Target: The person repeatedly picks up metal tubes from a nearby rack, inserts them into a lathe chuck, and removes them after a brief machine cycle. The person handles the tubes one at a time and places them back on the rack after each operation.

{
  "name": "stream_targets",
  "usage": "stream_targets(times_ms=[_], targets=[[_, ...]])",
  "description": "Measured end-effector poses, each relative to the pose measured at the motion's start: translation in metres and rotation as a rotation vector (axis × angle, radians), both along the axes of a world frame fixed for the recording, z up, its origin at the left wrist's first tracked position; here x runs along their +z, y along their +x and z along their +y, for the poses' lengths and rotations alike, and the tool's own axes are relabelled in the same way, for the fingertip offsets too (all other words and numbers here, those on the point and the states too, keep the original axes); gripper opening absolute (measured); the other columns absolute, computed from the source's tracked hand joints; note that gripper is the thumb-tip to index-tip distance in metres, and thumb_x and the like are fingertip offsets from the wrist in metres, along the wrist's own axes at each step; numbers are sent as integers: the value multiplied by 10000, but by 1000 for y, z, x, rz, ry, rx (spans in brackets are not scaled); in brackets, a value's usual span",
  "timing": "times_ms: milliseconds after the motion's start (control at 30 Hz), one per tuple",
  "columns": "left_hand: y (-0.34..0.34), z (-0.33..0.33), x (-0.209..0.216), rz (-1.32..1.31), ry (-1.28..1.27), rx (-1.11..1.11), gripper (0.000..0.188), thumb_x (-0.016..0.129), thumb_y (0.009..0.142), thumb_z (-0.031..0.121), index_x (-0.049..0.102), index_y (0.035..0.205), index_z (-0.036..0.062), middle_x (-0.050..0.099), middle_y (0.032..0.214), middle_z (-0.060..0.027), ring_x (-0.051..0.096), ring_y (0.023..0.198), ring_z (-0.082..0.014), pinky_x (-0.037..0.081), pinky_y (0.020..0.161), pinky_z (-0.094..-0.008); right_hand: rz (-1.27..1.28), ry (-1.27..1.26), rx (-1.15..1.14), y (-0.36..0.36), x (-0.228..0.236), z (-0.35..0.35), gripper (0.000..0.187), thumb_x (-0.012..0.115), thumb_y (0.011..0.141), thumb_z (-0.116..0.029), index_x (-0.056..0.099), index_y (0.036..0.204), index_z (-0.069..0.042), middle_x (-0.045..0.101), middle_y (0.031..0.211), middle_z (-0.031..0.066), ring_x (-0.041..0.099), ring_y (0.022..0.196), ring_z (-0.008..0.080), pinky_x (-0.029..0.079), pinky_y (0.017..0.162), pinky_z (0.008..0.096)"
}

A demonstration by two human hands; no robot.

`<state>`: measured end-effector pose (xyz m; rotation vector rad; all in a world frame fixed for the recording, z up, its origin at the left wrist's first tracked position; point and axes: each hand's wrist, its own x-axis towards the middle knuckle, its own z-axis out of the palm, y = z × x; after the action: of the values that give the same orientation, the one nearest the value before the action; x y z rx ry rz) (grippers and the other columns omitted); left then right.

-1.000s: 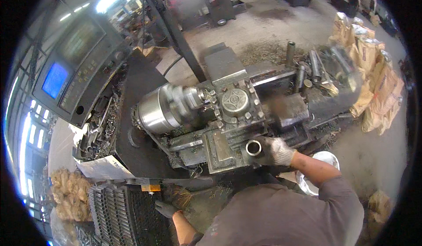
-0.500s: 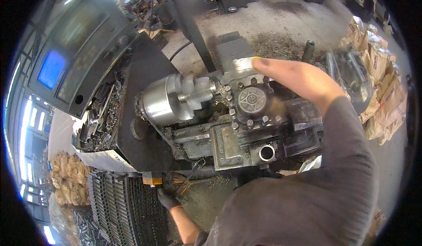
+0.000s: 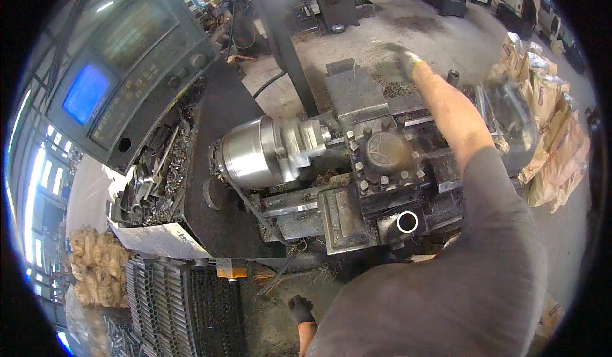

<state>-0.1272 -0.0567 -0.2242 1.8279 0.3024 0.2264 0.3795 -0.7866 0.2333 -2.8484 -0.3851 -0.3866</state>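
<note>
- Workshop floor [image 3: 421, 32], concrete, strewn with swarf; paper sacks [image 3: 554, 134] stacked at the right edge; a control panel [image 3: 121, 76] with a lit blue screen stands at the upper left.
- Lathe [image 3: 331, 185] fills the middle of the view; its bright steel chuck [image 3: 268, 150] sits left of the square tool post [image 3: 386, 156]; the camera has closed in on the machine over the last second.
- Right arm now stretches across and past the tool post; one second ago it was down at the front of the carriage, by the tube.
- Right hand [image 3: 405, 60], gloved, is at the far side of the bed, over a heap of chips [image 3: 389, 86]; blurred by motion, so I cannot tell whether it is closed or slack.
- Left hand [image 3: 299, 309], dark glove, hangs low by the grating [image 3: 185, 306]; looks empty, fingers loosely curled (small in frame); position little changed.
- Short metal tube [image 3: 407, 221] sits in the holder at the carriage front, open end up; no hand on it now, so it has been let go and left seated.
</note>
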Motion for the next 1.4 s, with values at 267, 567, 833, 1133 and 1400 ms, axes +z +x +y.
stream_targets(times_ms=[267, 567, 833, 1133, 1400], targets=[[92, -86, 180, 51, 677, -10, 311, 649, 1033, 382, 698, 1120, 87, 730, 975, -165, 696, 837, -351, 541, 766, -451, 365, -74, 343, 47, -50, 60, 369, 681, 941, -390, 778, 1132, -90, 786, 998, 108, 731, 844, 260, 581, 737, 416], [277, -266, 417, -719, 1058, -386, 498, 738, 917, 289, 633, 1359, 86, 651, 1333, -126, 649, 1167, -365, 460, 1058, -588, 576, -225, 438, -4, 4, 211, 470, 812, 797, -390, 787, 1063, -4, 787, 987, 155, 710, 817, 241, 549, 726, 448], [408, -335, 426, -774, 1814, -315, 520, 529, 1003, 263, 545, 1482, 62, 551, 1536, -179, 402, 1520, -373, 170, 1310, -575, 839, -215, 595, 47, -40, 167, 373, 782, 891, -318, 771, 1104, -13, 782, 1026, 159, 708, 830, 218, 563, 719, 442], [439, -346, 427, -722, 1438, -494, 538, 688, 860, 255, 646, 1380, 123, 612, 1461, -135, 445, 1467, -352, 166, 1299, -567, 47, 292, -220, -199, 7, -23, 415, 816, 811, -249, 699, 1121, 0, 723, 907, 214, 686, 783, 321, 561, 721, 466], [428, -350, 460, -627, 1593, -635, 699, 754, 875, 529, 629, 1400, 85, 622, 1444, -229, 470, 1456, -407, 108, 1305, -594, 586, 739, -1302, -586, -160, -33, 296, 811, 828, -278, 773, 984, -29, 783, 959, 173, 756, 845, 294, 589, 817, 449]])
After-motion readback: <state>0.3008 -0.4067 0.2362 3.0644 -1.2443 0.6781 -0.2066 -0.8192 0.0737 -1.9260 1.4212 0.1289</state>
